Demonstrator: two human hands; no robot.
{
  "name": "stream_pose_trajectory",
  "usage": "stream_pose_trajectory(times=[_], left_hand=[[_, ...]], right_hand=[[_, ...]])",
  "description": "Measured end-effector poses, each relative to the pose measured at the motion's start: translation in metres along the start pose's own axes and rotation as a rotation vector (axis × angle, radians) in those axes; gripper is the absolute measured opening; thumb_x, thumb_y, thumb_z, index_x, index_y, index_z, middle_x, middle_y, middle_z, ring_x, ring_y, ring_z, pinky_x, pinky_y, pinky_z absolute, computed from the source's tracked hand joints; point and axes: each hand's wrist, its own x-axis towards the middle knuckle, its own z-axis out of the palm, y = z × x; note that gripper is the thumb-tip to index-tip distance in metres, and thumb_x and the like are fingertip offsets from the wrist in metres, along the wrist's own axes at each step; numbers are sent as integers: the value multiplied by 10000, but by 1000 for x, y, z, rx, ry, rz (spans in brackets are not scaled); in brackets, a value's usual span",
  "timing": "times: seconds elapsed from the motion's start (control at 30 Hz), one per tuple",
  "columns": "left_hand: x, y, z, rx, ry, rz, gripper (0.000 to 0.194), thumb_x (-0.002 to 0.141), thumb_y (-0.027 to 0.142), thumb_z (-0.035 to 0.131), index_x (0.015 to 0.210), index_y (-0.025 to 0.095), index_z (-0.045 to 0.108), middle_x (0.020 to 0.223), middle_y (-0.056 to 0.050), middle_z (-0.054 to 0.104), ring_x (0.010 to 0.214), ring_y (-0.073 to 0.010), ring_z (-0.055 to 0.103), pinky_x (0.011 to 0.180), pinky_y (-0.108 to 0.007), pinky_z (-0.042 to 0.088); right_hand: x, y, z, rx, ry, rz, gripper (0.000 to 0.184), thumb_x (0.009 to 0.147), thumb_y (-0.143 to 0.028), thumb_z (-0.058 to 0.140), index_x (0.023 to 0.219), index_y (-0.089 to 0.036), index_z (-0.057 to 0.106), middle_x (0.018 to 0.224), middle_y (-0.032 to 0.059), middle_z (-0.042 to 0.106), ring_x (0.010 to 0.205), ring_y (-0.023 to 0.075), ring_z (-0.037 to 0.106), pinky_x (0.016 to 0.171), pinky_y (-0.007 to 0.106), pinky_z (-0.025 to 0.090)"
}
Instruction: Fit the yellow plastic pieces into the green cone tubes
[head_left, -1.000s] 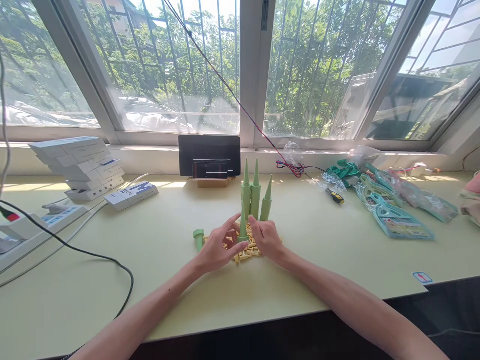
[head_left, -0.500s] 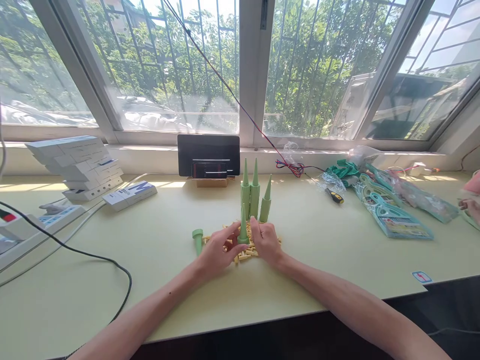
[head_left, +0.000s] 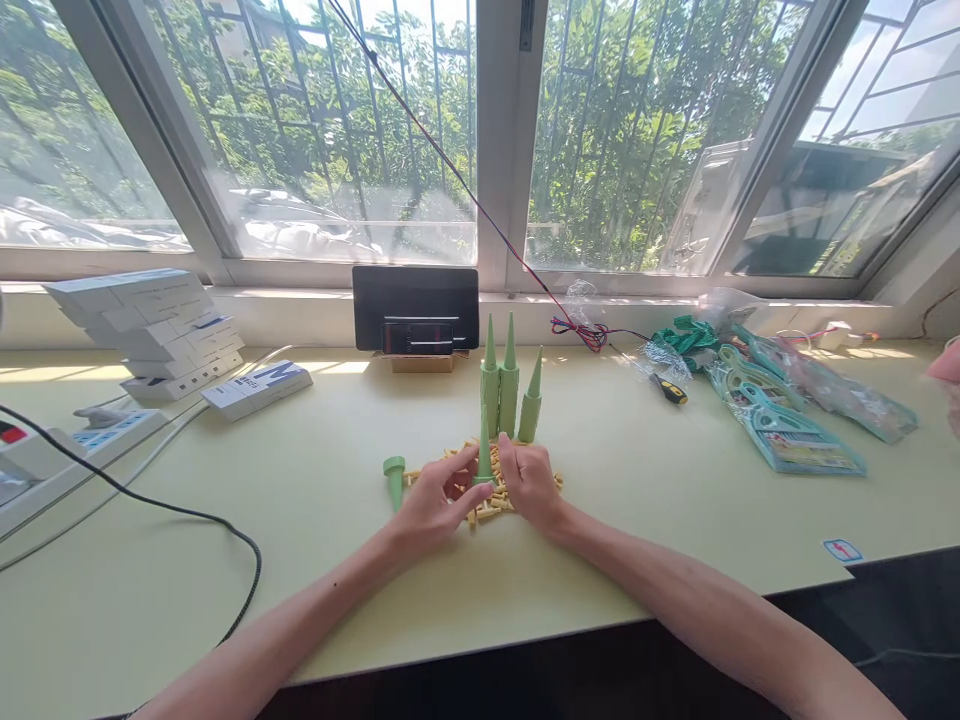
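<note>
A small green cone (head_left: 485, 455) stands upright on a pile of small yellow pieces (head_left: 491, 505). My left hand (head_left: 435, 498) curls round the cone's base from the left, thumb and forefinger pinched on it. From the right, my right hand (head_left: 530, 480) has its fingers closed against the same cone and rests on the pile. Three taller green cones (head_left: 509, 392) stand close together just behind. A single green peg (head_left: 394, 479) lies left of the pile.
A black tablet with a phone on a stand (head_left: 416, 312) leans at the sill. Stacked white boxes (head_left: 154, 328), a power strip (head_left: 71, 450) and a black cable (head_left: 187, 515) are at left. Packaged teal tools (head_left: 780, 425) and a screwdriver (head_left: 670, 390) lie at right.
My left forefinger has come down from raised to close on the small cone. Both hands stay at the pile.
</note>
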Motion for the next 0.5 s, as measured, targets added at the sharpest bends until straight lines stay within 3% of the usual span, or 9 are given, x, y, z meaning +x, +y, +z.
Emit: stream_pose_trajectory(times=[0.27, 0.37, 0.5], left_hand=[[-1, -11, 4, 95, 86, 57, 448, 903, 361, 582, 1323, 207, 558, 849, -26, 571, 691, -127, 540, 626, -268, 568], [-1, -11, 4, 84, 75, 43, 438, 900, 367, 594, 1303, 196, 578, 807, -14, 547, 664, -119, 516, 576, -237, 534], [0, -4, 2, -91, -2, -48, 463, 913, 419, 579, 1290, 150, 585, 746, -5, 545, 551, -88, 449, 455, -197, 411]], right_hand=[[-1, 1, 2, 29, 10, 95, 603, 1008, -515, 260, 485, -220, 214, 426, -33, 257, 401, 90, 258, 450, 277, 259], [-2, 1, 2, 25, 7, 95, 595, 1011, -500, 252, 487, -221, 215, 422, -33, 262, 397, 91, 262, 455, 275, 272], [-1, 0, 1, 30, 4, 42, 555, 1012, -477, 250, 520, -232, 174, 442, -38, 227, 417, 102, 236, 490, 283, 340]])
